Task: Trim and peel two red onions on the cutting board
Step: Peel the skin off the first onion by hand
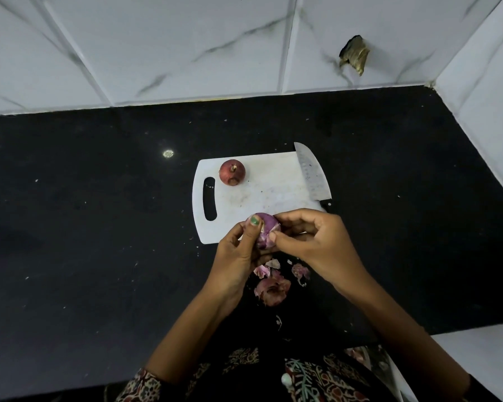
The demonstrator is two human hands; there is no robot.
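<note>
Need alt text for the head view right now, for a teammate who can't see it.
Both hands, left and right, hold a partly peeled red onion over the white cutting board's near edge. An unpeeled red onion and a knife lie on the board; peels litter the black counter.

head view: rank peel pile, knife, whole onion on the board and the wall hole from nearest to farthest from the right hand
From the right hand:
1. peel pile, just below-left on the counter
2. knife, above, on the board's right edge
3. whole onion, board's far left
4. wall hole, up on the tiles
</note>
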